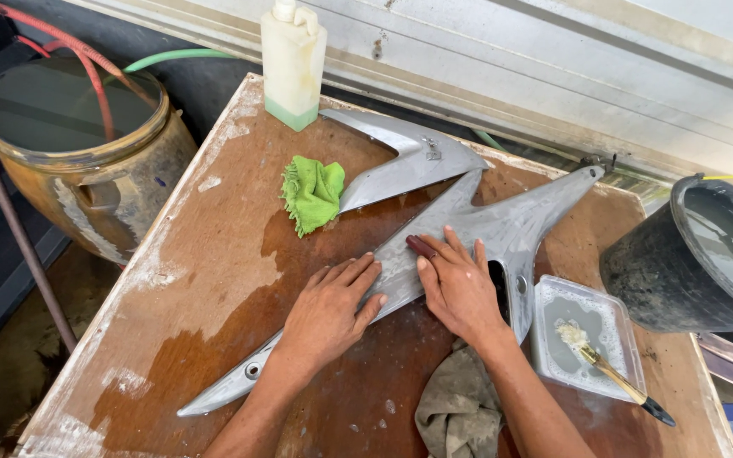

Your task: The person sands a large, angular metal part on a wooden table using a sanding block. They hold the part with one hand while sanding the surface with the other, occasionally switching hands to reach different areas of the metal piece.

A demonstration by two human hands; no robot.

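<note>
While both flat, open hands, left hand (328,312) and right hand (458,287), press it, the grey panel (502,227) runs diagonally, seemingly tapering lower-left.

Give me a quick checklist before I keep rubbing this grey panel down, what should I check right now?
1. Left hand flat on the grey panel, bracing it: ok.
2. Right hand pressing a small dark pad on the panel: ok.
3. Table wet around the panel: ok.
4. Green cloth off the panel being rubbed: ok.
5. Brush resting in the tray: ok.
6. Pad wear: cannot tell.
</note>
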